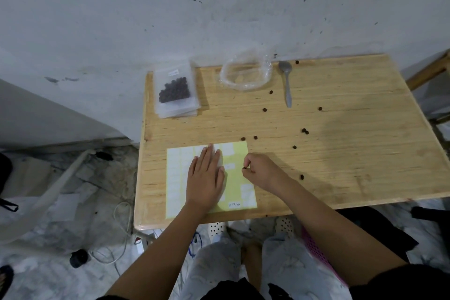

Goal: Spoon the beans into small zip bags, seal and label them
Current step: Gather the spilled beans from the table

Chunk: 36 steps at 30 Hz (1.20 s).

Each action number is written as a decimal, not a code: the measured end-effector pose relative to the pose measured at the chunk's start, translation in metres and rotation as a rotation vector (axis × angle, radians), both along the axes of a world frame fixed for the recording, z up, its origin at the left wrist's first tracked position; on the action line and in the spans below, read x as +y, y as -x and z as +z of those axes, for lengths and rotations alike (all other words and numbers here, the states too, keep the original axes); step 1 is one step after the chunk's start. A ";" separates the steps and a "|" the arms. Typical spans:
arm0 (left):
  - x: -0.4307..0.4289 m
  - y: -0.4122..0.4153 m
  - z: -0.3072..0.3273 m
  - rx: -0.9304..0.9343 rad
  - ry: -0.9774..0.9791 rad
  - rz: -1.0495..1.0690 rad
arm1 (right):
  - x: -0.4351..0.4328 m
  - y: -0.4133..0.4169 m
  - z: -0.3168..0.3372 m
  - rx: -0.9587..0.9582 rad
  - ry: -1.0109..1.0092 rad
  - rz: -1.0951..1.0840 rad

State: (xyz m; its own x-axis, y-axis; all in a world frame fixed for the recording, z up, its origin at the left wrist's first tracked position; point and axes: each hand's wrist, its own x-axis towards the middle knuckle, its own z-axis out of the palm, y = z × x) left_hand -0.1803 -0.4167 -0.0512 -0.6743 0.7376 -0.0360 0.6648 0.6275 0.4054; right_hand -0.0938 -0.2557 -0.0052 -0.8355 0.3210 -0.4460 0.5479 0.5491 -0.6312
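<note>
Left hand (205, 175) lies flat, fingers straight, pressing the label sheet (239, 178); right hand (261, 169), curled, pinches a bean (244, 167).

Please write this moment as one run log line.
left hand flat on label sheet | right hand pinches one bean | spoon lying untouched

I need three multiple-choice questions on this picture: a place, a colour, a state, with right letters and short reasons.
1. Where does the spoon lie? A) on the table, right of the clear plastic bag B) in a bowl C) in a drawer
2. What colour is the backing of the label sheet? A) red B) pale yellow C) black
3. How is the left hand? A) gripping the spoon B) flat on the label sheet C) raised

1 A, it rests on bare wood; 2 B, yellow shows between labels; 3 B, straight fingers press it.
</note>
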 end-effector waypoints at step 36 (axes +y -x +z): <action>0.020 0.009 0.003 0.002 0.019 0.029 | 0.030 0.046 -0.011 0.296 -0.009 -0.372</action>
